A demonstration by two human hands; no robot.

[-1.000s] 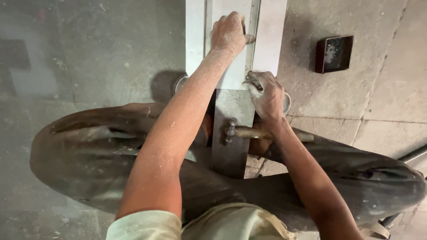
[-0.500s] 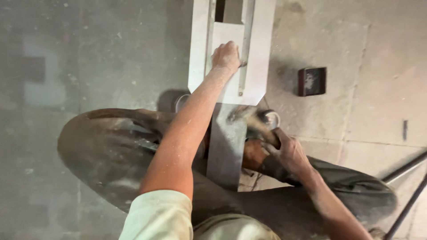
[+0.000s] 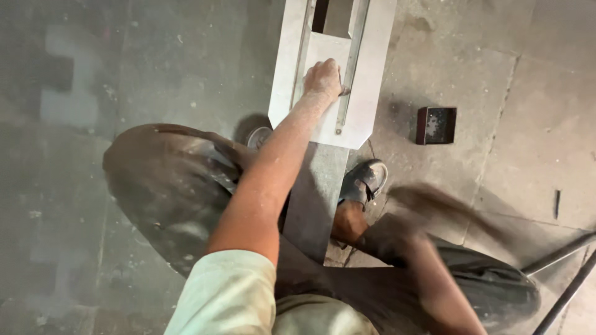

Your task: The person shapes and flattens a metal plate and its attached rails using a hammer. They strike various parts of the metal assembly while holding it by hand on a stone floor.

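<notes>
Pale flat metal frame [image 3: 366,93] at upper centre, laid on the floor [image 3: 124,74], one slotted rail [image 3: 347,87] along it. Left hand [image 3: 323,79] pressed on top, fingers curled onto the rail, seemingly to steady it. Right hand [image 3: 388,239] blurred at lower right; grip impossible to tell. One small dark square box [image 3: 436,125] at right; two shoes [image 3: 363,181] beside the frame.
</notes>
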